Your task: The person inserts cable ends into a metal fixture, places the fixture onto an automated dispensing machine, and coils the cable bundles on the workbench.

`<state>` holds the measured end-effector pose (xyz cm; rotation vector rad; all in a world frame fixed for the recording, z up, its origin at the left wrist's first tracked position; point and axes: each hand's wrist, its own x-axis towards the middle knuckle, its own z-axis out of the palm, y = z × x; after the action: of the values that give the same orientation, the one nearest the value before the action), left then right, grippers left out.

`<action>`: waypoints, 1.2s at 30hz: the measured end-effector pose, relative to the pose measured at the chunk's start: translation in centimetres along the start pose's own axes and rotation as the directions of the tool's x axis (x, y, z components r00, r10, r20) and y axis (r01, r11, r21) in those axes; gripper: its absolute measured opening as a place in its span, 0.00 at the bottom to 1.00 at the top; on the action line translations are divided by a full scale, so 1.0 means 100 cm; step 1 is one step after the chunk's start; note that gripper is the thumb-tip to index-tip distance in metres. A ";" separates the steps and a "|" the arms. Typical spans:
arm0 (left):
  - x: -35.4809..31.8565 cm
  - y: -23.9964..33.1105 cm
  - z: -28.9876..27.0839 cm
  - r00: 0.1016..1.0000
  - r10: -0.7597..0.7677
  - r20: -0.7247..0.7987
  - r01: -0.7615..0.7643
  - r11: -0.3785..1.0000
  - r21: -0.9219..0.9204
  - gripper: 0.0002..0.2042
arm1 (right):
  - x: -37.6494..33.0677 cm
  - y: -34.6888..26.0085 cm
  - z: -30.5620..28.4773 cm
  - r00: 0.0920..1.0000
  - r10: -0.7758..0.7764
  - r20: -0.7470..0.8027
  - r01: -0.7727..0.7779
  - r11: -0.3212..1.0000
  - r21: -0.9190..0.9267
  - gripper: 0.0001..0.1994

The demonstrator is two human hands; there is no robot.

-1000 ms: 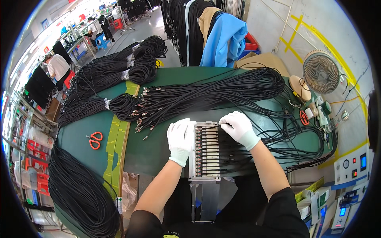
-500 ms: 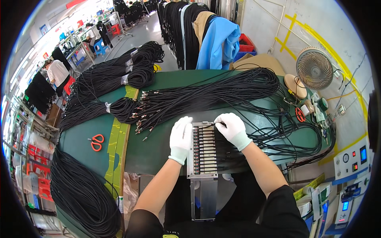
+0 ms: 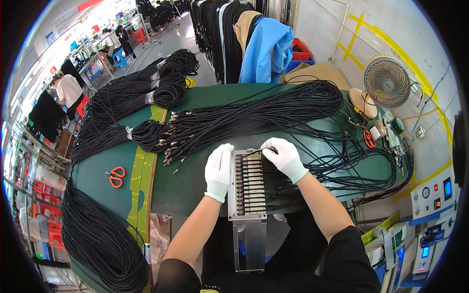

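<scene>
A narrow metal fixture (image 3: 233, 195) stands upright in front of me at the table's near edge. Several black cable ends with small connectors (image 3: 239, 188) lie across it in a row of parallel slots. My left hand (image 3: 218, 171), in a white glove, rests along the fixture's upper left side with its fingers stretched out. At the top right corner my gloved right hand (image 3: 284, 156) pinches a black cable (image 3: 252, 153), whose end slants over the uppermost slots. The right fingertips partly cover this cable.
A large bundle of loose black cables (image 3: 273, 105) spreads behind the fixture. Tied cable coils (image 3: 137, 88) and red-handled scissors (image 3: 117, 177) lie to the left. A small fan (image 3: 387, 80) and tape rolls (image 3: 396, 126) stand at the right. A person (image 3: 68, 91) sits far left.
The whole view has shifted slightly. The cable end by my right hand now slants more visibly over the top slots. Both hands have stayed nearly in place at the fixture.
</scene>
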<state>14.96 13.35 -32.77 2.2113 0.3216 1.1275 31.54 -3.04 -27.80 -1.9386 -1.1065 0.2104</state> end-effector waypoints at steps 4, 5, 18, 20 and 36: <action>0.005 0.009 0.005 0.981 -0.015 0.195 -0.021 0.982 0.186 0.18 | 0.000 0.010 0.001 0.999 0.030 0.015 -0.031 0.998 0.060 0.06; 0.011 0.021 0.006 0.939 -0.055 0.339 -0.051 0.954 0.296 0.21 | 0.000 0.016 0.000 0.999 0.009 0.041 -0.009 1.000 -0.011 0.07; 0.010 0.021 0.010 0.907 -0.049 0.419 -0.131 0.911 0.391 0.18 | -0.122 -0.099 -0.029 0.621 -0.584 0.522 0.749 0.638 -0.178 0.23; 0.009 0.020 0.011 0.911 -0.024 0.411 -0.150 0.910 0.387 0.18 | -0.175 -0.085 -0.002 0.489 -0.600 0.633 0.822 0.560 -0.104 0.32; -0.069 0.094 -0.122 0.874 -0.451 -0.180 0.289 0.781 -0.553 0.14 | -0.060 -0.067 -0.016 0.992 0.049 0.118 -0.043 0.998 -0.049 0.31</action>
<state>0.50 8.01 -25.90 1.4222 0.5030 1.1600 24.64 -7.09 -23.35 -2.0161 -1.1537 0.3318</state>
